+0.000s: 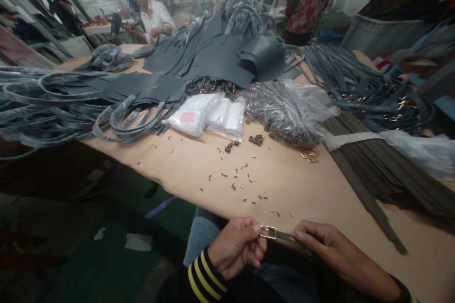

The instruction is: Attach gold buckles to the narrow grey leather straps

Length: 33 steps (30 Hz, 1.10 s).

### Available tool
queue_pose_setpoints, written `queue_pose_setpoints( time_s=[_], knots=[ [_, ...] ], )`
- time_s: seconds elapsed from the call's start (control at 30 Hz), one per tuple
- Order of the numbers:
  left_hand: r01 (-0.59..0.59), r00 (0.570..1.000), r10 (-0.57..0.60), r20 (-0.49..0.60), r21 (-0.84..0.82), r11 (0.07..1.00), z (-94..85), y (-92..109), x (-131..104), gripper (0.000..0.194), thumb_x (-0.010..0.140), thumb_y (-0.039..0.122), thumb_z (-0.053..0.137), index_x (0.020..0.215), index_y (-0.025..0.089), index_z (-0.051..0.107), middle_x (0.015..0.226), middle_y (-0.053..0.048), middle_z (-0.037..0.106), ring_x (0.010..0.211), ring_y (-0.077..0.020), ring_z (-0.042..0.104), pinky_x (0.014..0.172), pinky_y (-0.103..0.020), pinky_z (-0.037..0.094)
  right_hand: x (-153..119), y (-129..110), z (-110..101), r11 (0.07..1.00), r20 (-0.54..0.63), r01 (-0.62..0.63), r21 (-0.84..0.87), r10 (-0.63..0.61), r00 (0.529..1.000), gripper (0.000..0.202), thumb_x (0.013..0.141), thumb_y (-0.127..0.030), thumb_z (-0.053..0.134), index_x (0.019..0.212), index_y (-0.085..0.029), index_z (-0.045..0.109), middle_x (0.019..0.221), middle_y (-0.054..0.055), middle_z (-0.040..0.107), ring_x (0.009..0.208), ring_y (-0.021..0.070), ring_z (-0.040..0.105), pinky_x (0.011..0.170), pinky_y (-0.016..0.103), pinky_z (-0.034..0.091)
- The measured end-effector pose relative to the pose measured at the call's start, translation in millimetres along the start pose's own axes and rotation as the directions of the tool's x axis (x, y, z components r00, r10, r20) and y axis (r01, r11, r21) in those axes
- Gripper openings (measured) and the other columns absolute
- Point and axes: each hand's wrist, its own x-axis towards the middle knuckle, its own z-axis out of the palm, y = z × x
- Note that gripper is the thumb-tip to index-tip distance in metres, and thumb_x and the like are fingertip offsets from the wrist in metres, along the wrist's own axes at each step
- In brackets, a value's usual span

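Note:
My left hand (239, 242) pinches a gold rectangular buckle (268, 232) between thumb and fingers at the near edge of the table. A narrow dark olive strap (285, 236) runs from the buckle to the right. Its other visible part is gripped by my right hand (329, 248), thumb on top; the rest of the strap is hidden under that hand. Just beyond both hands, several small dark and silvery pieces (253, 202) lie scattered on the tan tabletop (199, 165).
White plastic packets (199, 113) and a clear bag of dark parts (284, 109) lie mid-table, near gold buckles (309, 155). Olive strips (362, 170) are bundled at right. Blue-grey panels (220, 57) and straps (46, 99) are piled behind and left. A person in white (156, 21) works across the table.

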Motion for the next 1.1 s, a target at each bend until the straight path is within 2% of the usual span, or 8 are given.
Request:
queue_pose_setpoints(
  time_s=[0.37,0.6,0.87,1.1],
  knots=[
    [-0.005,1.0,0.004,-0.027,-0.016,1.0,1.4,-0.7,1.5,0.026,0.064,0.03,0.065,0.063,0.01,0.05,0.049,-0.001,0.057,0.033,-0.0035,0.049,0.031,-0.009,0.042,2.4,4.2,1.0,0.993,0.053,0.017,0.119,-0.023,0.998,0.041,0.076,-0.055,0.038,0.056,-0.019,0.04,0.053,-0.005,0.034,0.051,0.011,0.032,0.051,0.024,0.026],
    [0.018,0.999,-0.02,-0.044,-0.047,0.999,0.3,-1.7,2.6,0.024,0.065,0.027,0.066,0.065,0.009,0.051,0.051,-0.001,0.058,0.035,-0.0042,0.051,0.032,-0.01,0.045,4.9,9.4,3.1,0.981,0.043,0.0,0.195,-0.009,0.999,0.047,0.072,-0.061,0.04,0.053,-0.018,0.04,0.05,-0.006,0.033,0.048,0.0092,0.029,0.046,0.022,0.024],
    [0.03,0.999,-0.031,-0.011,-0.113,0.993,1.3,-5.3,4.1,0.019,0.067,0.023,0.064,0.066,0.008,0.052,0.051,-0.002,0.059,0.036,-0.0053,0.053,0.032,-0.01,0.045,9.0,18.7,7.4,0.966,0.066,-0.021,0.257,0.004,0.998,0.048,0.072,-0.062,0.041,0.054,-0.018,0.04,0.047,-0.008,0.031,0.042,0.0066,0.024,0.041,0.021,0.017],
    [0.059,0.997,-0.05,0.057,-0.17,0.984,0.7,-8.6,5.1,0.021,0.064,0.024,0.067,0.066,0.008,0.053,0.051,-0.002,0.059,0.036,-0.0055,0.053,0.031,-0.011,0.044,5.5,8.4,6.8,0.967,0.06,0.031,0.254,-0.048,0.997,0.044,0.071,-0.059,0.044,0.056,-0.017,0.043,0.051,-0.005,0.037,0.049,0.0091,0.032,0.047,0.023,0.025]
  ],
)
